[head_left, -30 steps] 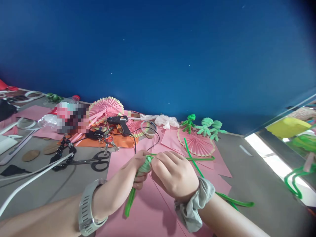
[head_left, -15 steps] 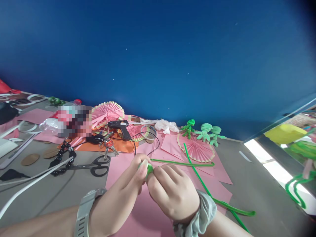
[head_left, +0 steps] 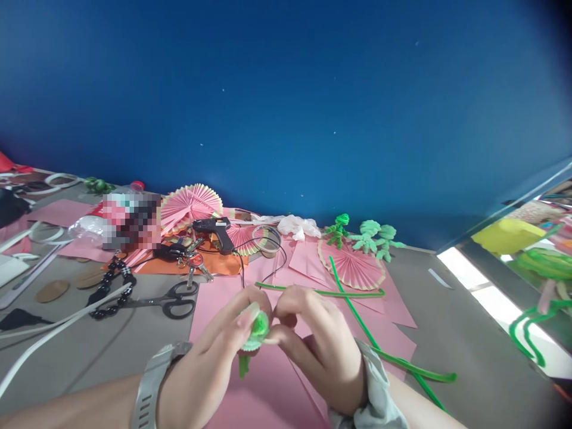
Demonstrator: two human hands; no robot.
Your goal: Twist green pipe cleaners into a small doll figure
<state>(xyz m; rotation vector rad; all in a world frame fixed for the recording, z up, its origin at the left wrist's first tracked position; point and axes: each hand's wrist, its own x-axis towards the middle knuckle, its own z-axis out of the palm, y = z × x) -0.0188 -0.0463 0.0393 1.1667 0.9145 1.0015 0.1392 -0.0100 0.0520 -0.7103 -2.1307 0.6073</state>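
Both my hands meet over a pink paper sheet (head_left: pixel 277 393) near the table's front. My left hand (head_left: pixel 218 351), with a grey watch on the wrist, pinches a coiled green pipe-cleaner piece (head_left: pixel 255 331). My right hand (head_left: pixel 313 345), a grey scrunchie on its wrist, grips the same piece from the right side. A short green stem hangs below the coil. Long green pipe cleaners (head_left: pixel 357 316) lie on the pink paper just beyond my right hand.
Black scissors (head_left: pixel 172 300), keys (head_left: pixel 193 262), a black glue gun (head_left: pixel 217 229) and black beads (head_left: pixel 111 283) lie to the left. Pink paper fans (head_left: pixel 355 268) and small green pipe-cleaner figures (head_left: pixel 369 235) stand against the blue wall. White strips cross the grey table at left.
My hands drew closer to me and lower. The green piece turned so its coiled end faces up, and my right hand rolled palm-inward around it.
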